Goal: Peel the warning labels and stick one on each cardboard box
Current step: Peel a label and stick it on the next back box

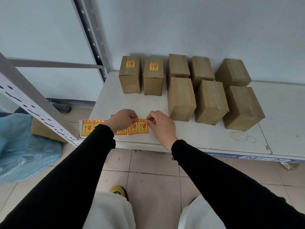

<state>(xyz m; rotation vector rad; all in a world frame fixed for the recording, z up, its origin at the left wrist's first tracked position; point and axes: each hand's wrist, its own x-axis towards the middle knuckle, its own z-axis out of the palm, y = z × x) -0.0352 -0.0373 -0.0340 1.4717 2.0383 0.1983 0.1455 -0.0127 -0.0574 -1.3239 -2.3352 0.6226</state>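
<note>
A strip of red and yellow warning labels lies along the front edge of the white shelf. My left hand presses on the strip and pinches its top edge. My right hand pinches the top corner of the rightmost label. Several brown cardboard boxes stand at the back. The two leftmost boxes each carry a label on top. The other boxes, such as the nearest one, have bare tops.
A grey metal rack upright crosses at the left, with another post behind. A blue plastic bag and a cardboard box lie on the tiled floor below. The wall stands right behind the boxes.
</note>
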